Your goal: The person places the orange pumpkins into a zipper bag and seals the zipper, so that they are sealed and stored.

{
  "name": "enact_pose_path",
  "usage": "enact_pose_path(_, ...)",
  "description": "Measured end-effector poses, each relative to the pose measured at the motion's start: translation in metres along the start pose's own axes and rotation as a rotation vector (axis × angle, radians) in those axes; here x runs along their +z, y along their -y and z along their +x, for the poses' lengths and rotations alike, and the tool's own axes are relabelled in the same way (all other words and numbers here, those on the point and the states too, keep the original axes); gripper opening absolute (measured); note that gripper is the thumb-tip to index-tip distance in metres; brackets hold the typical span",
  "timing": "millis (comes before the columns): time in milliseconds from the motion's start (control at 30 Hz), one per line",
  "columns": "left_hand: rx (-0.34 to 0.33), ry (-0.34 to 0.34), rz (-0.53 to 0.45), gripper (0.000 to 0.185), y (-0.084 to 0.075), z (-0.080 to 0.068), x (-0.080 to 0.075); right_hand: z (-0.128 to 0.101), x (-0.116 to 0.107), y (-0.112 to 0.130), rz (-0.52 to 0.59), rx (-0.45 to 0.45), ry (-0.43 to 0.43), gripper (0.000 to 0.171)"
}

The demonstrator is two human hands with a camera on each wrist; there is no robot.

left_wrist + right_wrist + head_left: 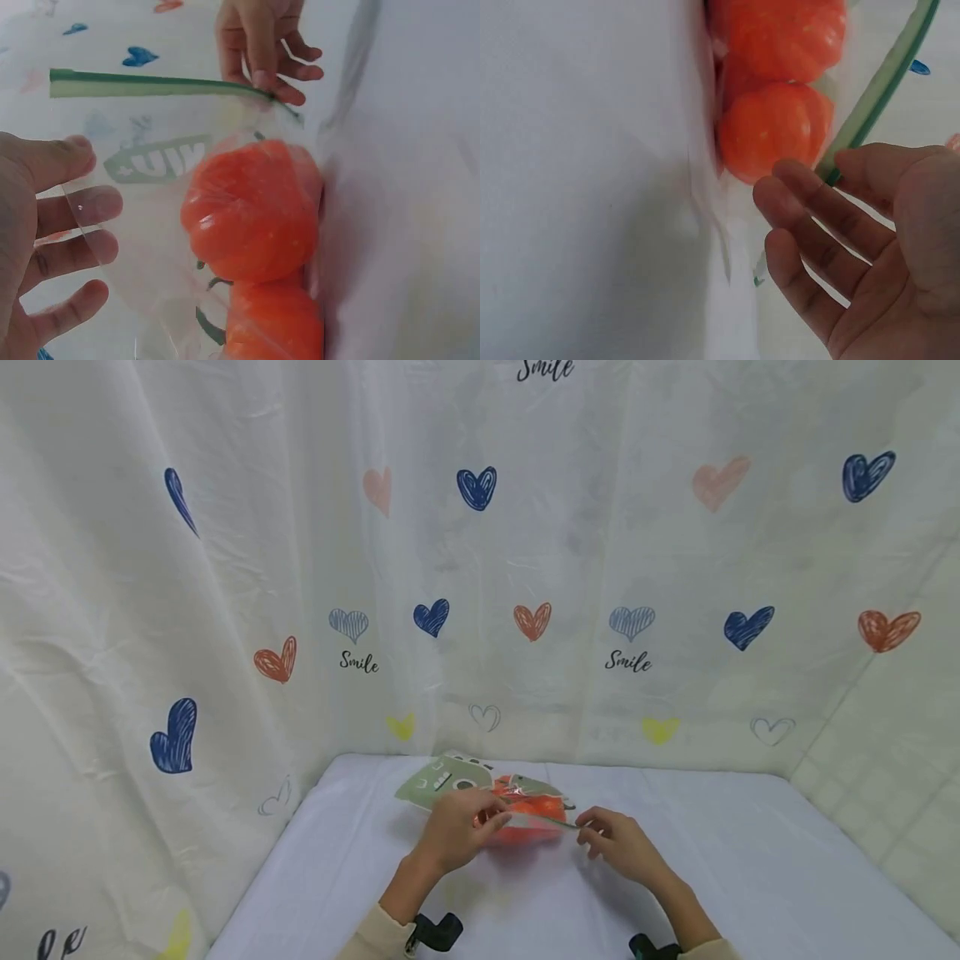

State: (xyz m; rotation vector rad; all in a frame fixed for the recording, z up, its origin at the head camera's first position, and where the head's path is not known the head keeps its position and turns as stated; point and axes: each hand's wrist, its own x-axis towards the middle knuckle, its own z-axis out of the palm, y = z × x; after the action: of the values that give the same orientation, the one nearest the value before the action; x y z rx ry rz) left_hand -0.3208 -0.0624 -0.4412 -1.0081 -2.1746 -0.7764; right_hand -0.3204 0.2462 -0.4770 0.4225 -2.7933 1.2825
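Note:
A clear plastic zip bag (146,217) with a green zip strip (150,84) holds orange-red, ribbed, pumpkin-like items (255,214) with green stems. Thumb and forefinger of my right hand (618,847) pinch the strip near one end, the other fingers loosely bent. At the bag's opposite side is my left hand (457,831). Its fingertips (101,204) lie along the film's edge, with the thumb apart from them in the left wrist view. A green piece with a cartoon face (450,777) shows behind the left hand, which hides part of it.
The bag is on a table with a white cloth (712,827). Behind it hangs a white curtain (570,552) printed with hearts and the word Smile. Dark wrist camera mounts (438,932) sit by both cream sleeves.

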Motion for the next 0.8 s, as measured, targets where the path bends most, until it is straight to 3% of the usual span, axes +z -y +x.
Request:
enact_pose_path(400,0.068,0.187,0.087,0.007,-0.026,0.0,0.021,0.002,-0.003,0.01,0.073,-0.005,0.001,0.038)
enact_pose_path(600,0.048,0.318,0.035,0.009,-0.033,-0.004,0.031,0.0,-0.002,0.009,0.069,0.042,-0.004,0.03)
enact_pose_path(800,0.063,0.408,0.052,0.008,-0.036,-0.009,0.038,0.0,0.001,0.005,0.062,0.078,-0.006,0.026)
